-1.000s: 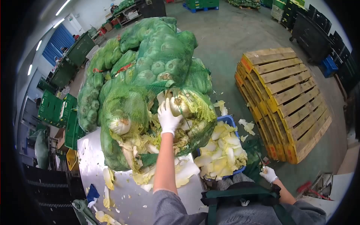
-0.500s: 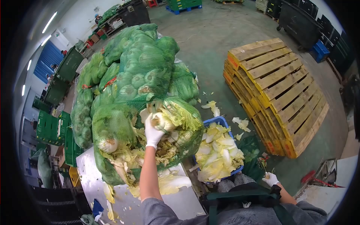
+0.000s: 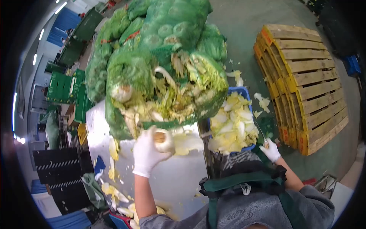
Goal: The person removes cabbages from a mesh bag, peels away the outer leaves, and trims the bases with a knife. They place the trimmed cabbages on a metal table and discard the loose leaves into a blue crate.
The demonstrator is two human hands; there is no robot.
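Head cam view, looking down. Left hand, in a white glove, is clamped round a napa cabbage, cut stem end up, held just over the steel worktop near its far edge. Right hand, also gloved, is closed on a small knife by the hip, well apart from the cabbage.

Progress, by the look of it: one head is out of the torn green net sack, not yet trimmed. Blue crate to the right is heaped w/ loose leaves, so plenty already done. Many full sacks are left behind.

Room: worktop centre bare, scraps along left edge. Sack overhangs the far edge; crate is tight beside the right edge. Wooden pallets stacked farther right, w/ open floor between.
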